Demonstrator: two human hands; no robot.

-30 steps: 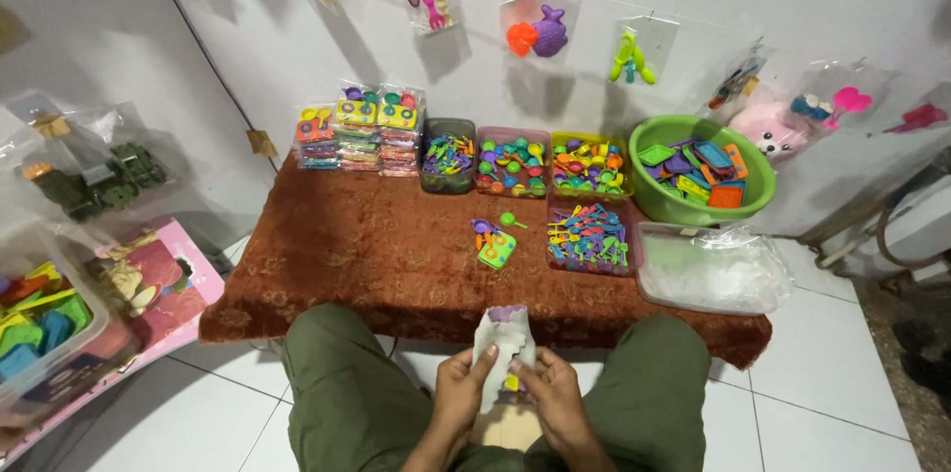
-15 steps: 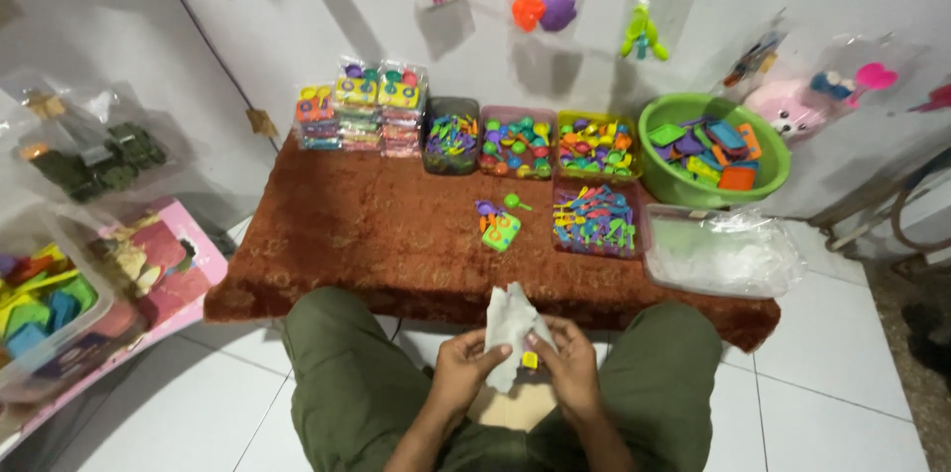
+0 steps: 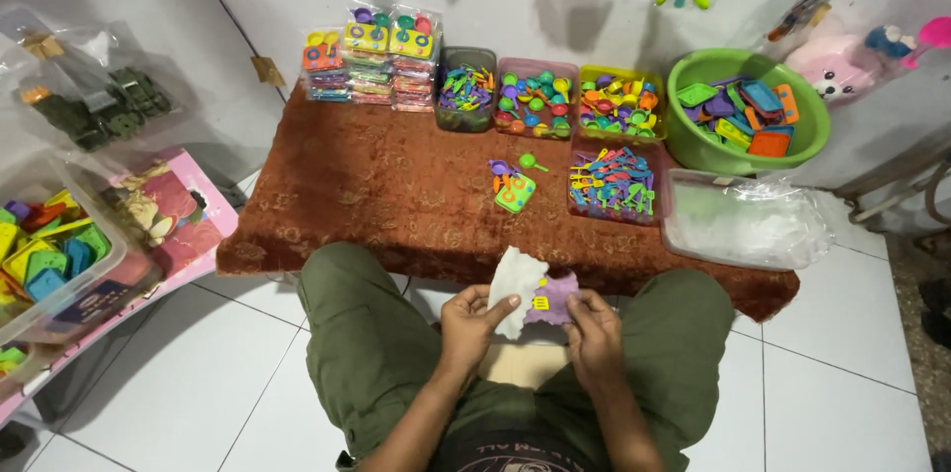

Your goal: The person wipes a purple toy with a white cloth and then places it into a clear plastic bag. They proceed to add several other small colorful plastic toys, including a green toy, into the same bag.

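I sit with green-trousered legs at a low table under a brown patterned cloth (image 3: 376,185). My left hand (image 3: 474,318) and my right hand (image 3: 592,325) together hold a small clear plastic bag (image 3: 517,286) with purple and yellow toy pieces (image 3: 551,298) inside it, over my lap. A few loose toy pieces, green, purple and orange (image 3: 515,185), lie in the middle of the cloth.
Along the back stand stacked packets (image 3: 371,54), three tubs of small coloured toys (image 3: 538,94), a fourth tub (image 3: 614,183), a green basin (image 3: 748,110) and a bin of clear bags (image 3: 741,219). A box of coloured pieces (image 3: 50,249) sits left. Bagged toys hang on the wall.
The bag has been lowered and spread between both hands, now showing purple pieces. The view has tilted down and closer to the table.
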